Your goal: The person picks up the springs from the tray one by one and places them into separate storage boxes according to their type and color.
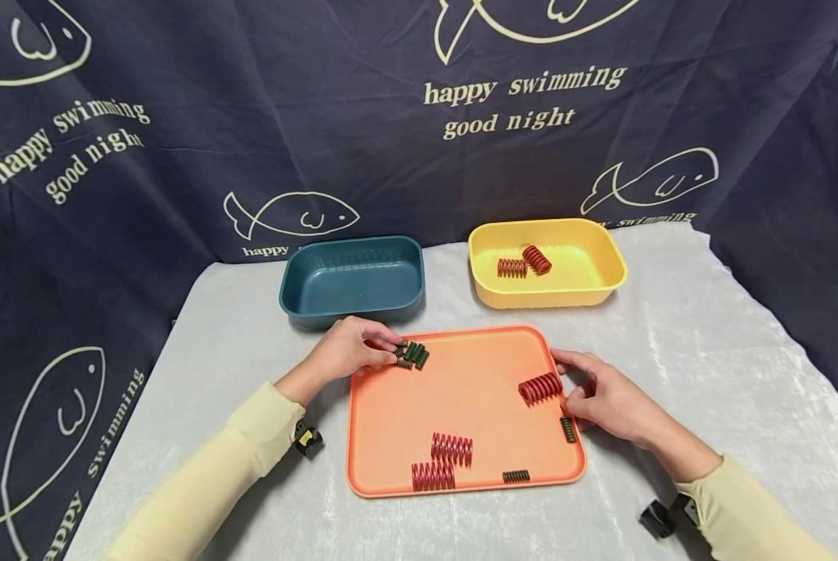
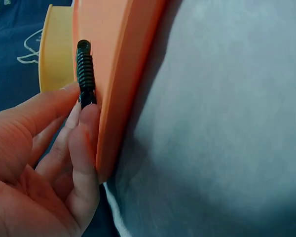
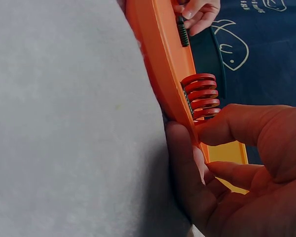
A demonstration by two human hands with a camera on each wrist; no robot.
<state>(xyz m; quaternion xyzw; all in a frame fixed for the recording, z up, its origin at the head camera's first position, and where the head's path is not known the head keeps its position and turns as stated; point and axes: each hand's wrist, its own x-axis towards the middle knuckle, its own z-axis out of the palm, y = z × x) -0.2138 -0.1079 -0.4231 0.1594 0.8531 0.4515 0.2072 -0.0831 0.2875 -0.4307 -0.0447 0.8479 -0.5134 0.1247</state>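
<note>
On orange tray point(image 1: 461, 389), left hand point(image 1: 349, 351) pinching half-hidden green springs point(image 1: 412, 354), right hand point(image 1: 601, 397) gripping rim.

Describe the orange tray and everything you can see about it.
The orange tray is a flat, shallow rectangle with rounded corners and a low raised rim, plastic by its look. It lies level on the grey cloth, in front of the blue tub and the yellow tub. Three red springs and several small dark springs lie on it. The left hand reaches over its far left corner; the right hand rests at its right rim.
</note>
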